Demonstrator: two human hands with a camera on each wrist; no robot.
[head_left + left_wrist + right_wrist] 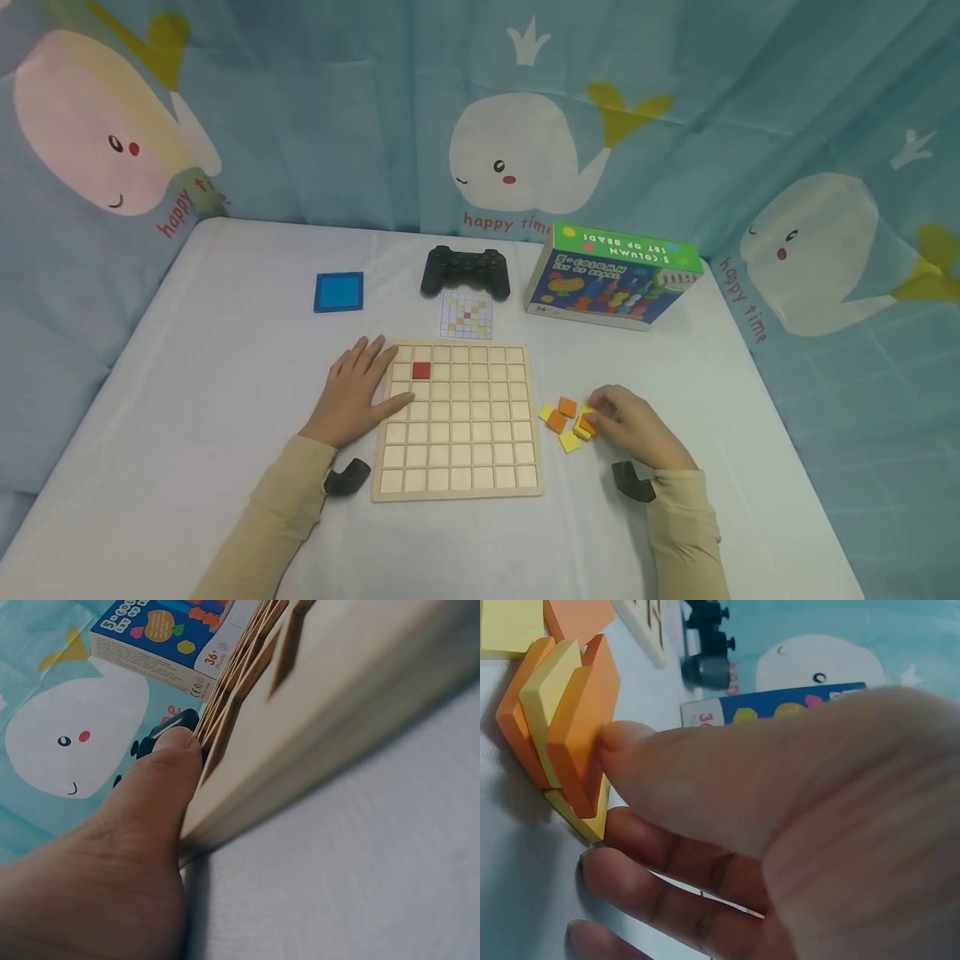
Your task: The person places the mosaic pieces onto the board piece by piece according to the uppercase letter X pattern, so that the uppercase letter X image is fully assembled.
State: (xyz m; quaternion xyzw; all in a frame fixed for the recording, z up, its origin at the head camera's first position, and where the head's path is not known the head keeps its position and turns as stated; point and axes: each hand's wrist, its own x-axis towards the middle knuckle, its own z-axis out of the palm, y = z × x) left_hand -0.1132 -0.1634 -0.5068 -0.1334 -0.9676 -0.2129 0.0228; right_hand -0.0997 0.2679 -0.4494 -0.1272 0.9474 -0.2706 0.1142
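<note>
My right hand [633, 425] rests on the white tabletop [187, 433] just right of the wooden grid board [456, 421], fingertips curled around a small stack of orange and yellow square tiles [585, 425]; the right wrist view shows my thumb [630, 750] pressed against an orange tile [581, 727] standing on edge with a yellow one behind it. A few more loose tiles [558, 414] lie touching or just beside that stack, between my hand and the board. My left hand [360, 392] lies flat and relaxed against the board's left edge, fingers straight, thumb [161, 780] pressed along the wooden rim (gripping nothing). On the board, a single red tile [422, 370] sits in a cell near the top left corner, second row. Just beyond the board's far edge lies a small pattern card [467, 315] with a coloured cross. Behind that is a black game controller [465, 271], a blue square tile [339, 292] well to its left, and a colourful bead-set box [611, 275] to its right. A whale-print curtain [525, 150] hangs behind everything.
</note>
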